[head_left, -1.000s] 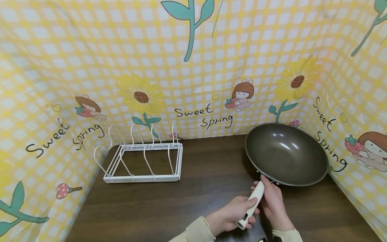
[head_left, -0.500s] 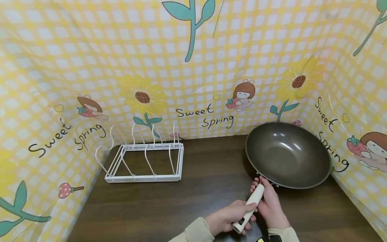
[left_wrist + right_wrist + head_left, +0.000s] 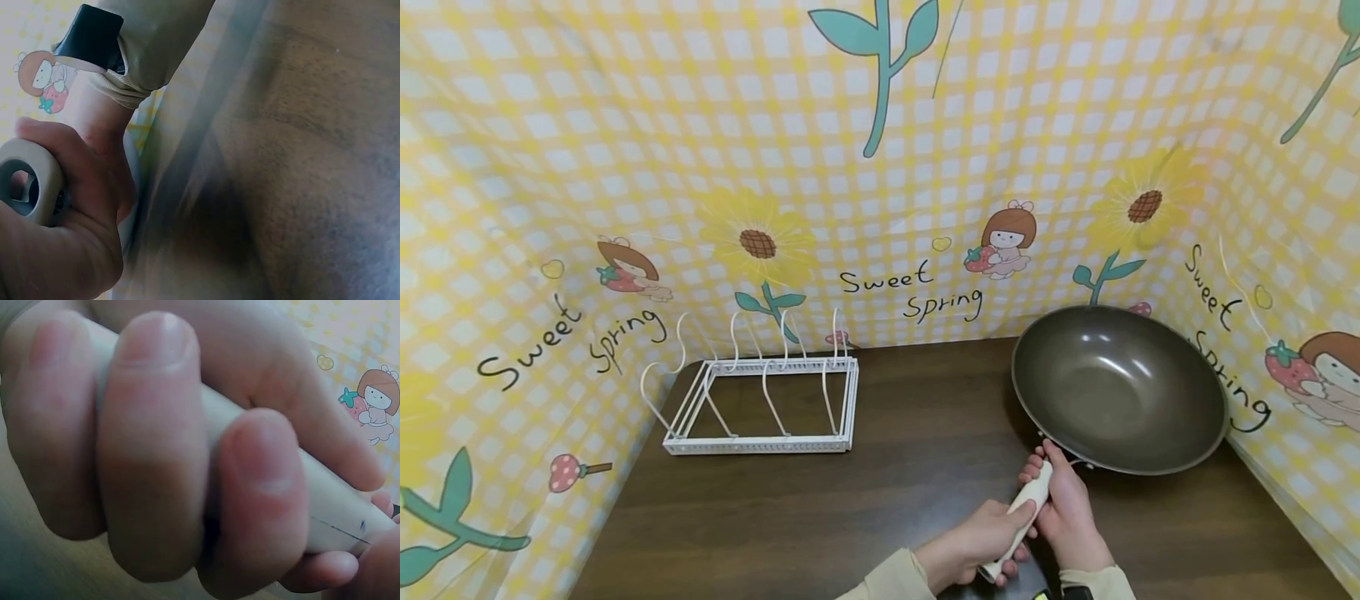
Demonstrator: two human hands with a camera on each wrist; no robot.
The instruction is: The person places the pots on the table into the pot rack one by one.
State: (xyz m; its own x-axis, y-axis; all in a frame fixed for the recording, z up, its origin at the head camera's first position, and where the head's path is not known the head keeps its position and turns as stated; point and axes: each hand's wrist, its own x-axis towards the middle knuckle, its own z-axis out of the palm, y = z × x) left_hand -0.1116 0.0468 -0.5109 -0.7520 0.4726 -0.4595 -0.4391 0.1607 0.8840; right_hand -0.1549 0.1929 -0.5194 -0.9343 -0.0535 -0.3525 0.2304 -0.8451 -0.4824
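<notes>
A dark non-stick wok point(image 3: 1108, 396) with a cream handle point(image 3: 1033, 492) stands at the right, its inside facing up and tilted toward me. My right hand point(image 3: 1070, 512) holds the handle close to the wok, and in the right wrist view its curled fingers point(image 3: 153, 456) wrap around it. Nearer the free end, my left hand point(image 3: 988, 537) grips the same handle, thumb along its top. The left wrist view shows the handle's end point(image 3: 47, 178) with its hanging hole poking out of the left hand point(image 3: 81, 206).
A white wire rack point(image 3: 760, 446) with several upright curved dividers stands at the left on the dark wooden table point(image 3: 790, 525). A yellow checked cloth point(image 3: 895, 200) with printed flowers surrounds the back and sides, close behind the wok's far rim.
The wok and its handle have shifted slightly, the wok's near right rim coming lower in view. Both hands keep their hold, moving a little with the handle. The rack stays in place.
</notes>
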